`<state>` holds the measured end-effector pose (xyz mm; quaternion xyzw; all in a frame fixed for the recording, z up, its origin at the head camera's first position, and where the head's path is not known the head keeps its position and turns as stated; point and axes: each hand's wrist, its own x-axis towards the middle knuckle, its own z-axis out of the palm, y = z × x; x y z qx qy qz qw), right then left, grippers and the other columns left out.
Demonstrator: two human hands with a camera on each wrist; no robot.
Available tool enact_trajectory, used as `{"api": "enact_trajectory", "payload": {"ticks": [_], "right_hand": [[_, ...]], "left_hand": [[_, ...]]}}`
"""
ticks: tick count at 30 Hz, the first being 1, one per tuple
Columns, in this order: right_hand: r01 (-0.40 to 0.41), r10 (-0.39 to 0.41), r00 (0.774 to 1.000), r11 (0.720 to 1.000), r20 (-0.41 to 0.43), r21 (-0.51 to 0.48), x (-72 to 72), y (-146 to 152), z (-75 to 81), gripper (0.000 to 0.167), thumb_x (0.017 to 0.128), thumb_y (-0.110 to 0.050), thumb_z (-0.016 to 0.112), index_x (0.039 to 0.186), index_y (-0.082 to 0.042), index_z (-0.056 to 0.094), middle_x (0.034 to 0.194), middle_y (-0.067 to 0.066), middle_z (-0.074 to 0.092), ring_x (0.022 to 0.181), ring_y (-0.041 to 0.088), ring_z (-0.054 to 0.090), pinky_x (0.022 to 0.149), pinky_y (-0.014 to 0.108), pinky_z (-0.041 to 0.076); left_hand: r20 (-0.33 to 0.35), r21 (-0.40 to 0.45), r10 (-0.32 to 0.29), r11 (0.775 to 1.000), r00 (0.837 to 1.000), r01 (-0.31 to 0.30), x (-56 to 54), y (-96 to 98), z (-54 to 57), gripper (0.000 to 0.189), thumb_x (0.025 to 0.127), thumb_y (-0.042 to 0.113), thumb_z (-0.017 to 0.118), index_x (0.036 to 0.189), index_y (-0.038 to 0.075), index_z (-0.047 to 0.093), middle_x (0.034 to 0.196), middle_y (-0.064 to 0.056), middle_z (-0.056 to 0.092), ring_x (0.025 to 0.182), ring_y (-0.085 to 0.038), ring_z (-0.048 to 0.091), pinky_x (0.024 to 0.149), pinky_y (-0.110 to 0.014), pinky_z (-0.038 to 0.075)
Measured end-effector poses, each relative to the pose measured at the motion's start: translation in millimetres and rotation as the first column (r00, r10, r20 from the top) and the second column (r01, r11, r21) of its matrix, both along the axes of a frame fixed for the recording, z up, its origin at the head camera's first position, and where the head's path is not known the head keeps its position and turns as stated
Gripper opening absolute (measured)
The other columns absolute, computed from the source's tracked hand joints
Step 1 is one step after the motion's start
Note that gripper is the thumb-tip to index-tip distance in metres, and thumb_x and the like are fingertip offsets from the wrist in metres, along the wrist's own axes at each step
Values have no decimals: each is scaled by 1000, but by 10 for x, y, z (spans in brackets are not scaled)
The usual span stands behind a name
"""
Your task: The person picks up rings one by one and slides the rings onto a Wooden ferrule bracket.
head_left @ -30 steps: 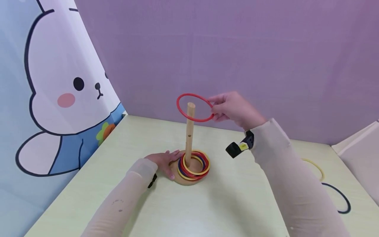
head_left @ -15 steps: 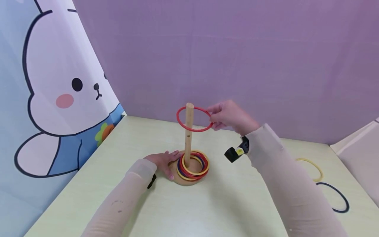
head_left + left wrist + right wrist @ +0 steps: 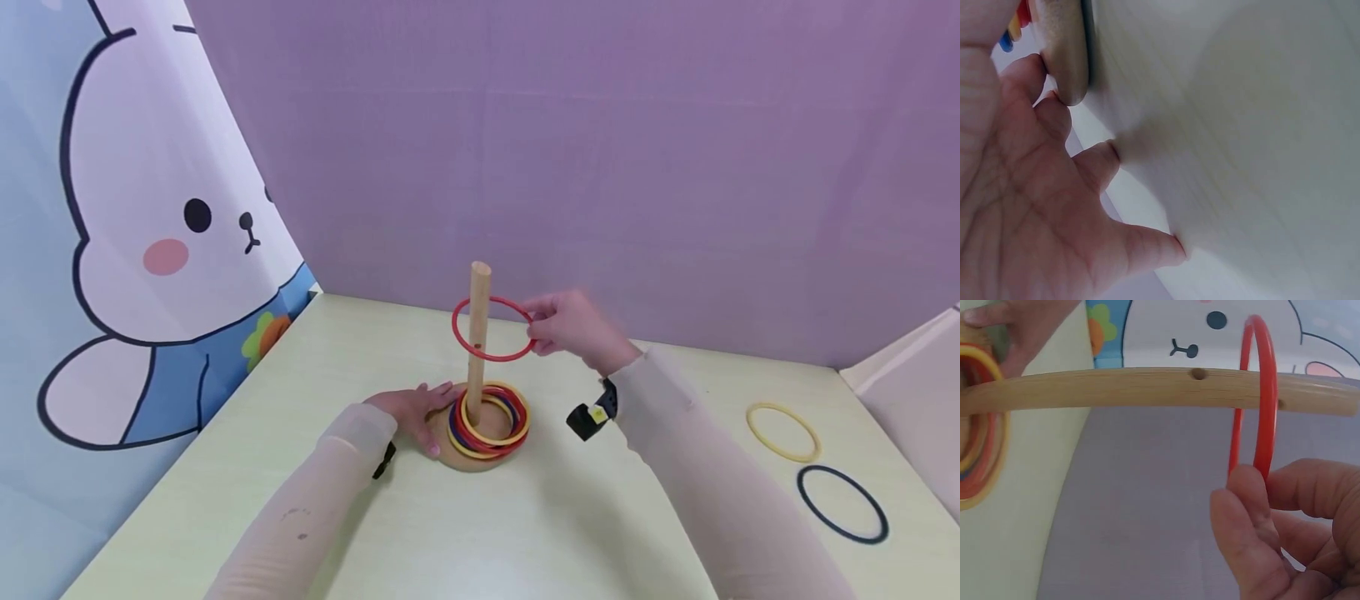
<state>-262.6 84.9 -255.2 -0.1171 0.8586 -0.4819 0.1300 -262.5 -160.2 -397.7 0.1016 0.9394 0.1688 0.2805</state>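
Observation:
My right hand (image 3: pixel 573 329) pinches a red ring (image 3: pixel 498 359) by its right edge, thumb against fingers. The ring encircles the upper part of a wooden post (image 3: pixel 480 292), whose top sticks out above it; the right wrist view shows the post (image 3: pixel 1135 387) passing through the ring (image 3: pixel 1267 419). Around the foot of the post lie several yellow, red and blue rings (image 3: pixel 495 442) on a round wooden base (image 3: pixel 467 465). My left hand (image 3: pixel 408 417) rests at the base's left side with fingers spread. In the left wrist view, fingertips touch the base's edge (image 3: pixel 1063 50) and the table.
To the right on the pale table (image 3: pixel 420 533) lie a yellow ring (image 3: pixel 795 458) and a dark blue ring (image 3: pixel 883 525), side by side. A purple cloth (image 3: pixel 645 167) stands behind the table, and a cartoon-printed cloth (image 3: pixel 135 217) borders it at left.
The red ring has come down from above the post's top to around its upper part, my right hand lowering with it. My left hand has stayed at the base.

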Motion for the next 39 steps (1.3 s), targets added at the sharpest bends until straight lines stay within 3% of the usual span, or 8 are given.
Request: {"api": "enact_trajectory", "payload": {"ticks": [9,14,19,23,27,34,39], "right_hand": [[33,-34,999,999,-35,-26,-3,-41,-443,35,88,4,59,122,8,61,110,22,64,67,17,63,68,29,57],[66,-69,997,996,-40,-53,-10,-43,-693,31,88,2,59,118,8,63,108,21,66,62,14,62,69,30,57],[94,-95,995,994,-17,-48,4,-44,-896,32,88,2,59,119,8,62,107,23,65,68,22,65,71,31,57],[109,-109,994,994,-20,-11,15,-30,-1022,32,89,0,59,121,7,62,110,22,64,73,26,66,74,33,56],[107,-106,993,994,-43,11,22,0,-1145,33,88,0,60,120,7,63,112,22,64,66,17,63,71,31,55],[99,-98,993,995,-72,11,16,44,-1301,31,87,2,60,118,9,63,111,22,65,65,15,64,67,29,56],[86,-82,991,996,-104,32,4,34,-1359,30,85,3,61,115,8,66,106,19,63,61,14,63,63,27,54]], "left_hand": [[-5,5,-26,1000,1000,26,4,-13,1,104,69,41,83,151,42,19,160,10,13,146,-26,6,107,-65,18],[-6,27,-38,999,999,38,9,-23,4,104,69,39,84,152,40,21,160,11,12,146,-27,5,108,-65,15],[-8,21,-56,998,998,56,4,-19,4,103,70,37,84,152,36,22,160,11,10,146,-28,5,108,-65,16],[-3,13,-61,998,998,61,-2,-19,3,104,70,36,84,153,33,22,160,9,9,146,-29,6,107,-65,17],[6,9,-37,999,999,37,-12,-23,-14,105,68,39,84,152,36,22,160,7,10,146,-28,6,107,-65,17],[-28,-8,-102,995,994,102,-24,-28,-29,103,70,38,83,153,31,23,160,10,11,146,-30,7,109,-61,19],[-36,11,-111,994,993,111,-36,-44,-41,105,70,36,84,153,30,22,160,9,12,145,-31,8,110,-60,19]]}}
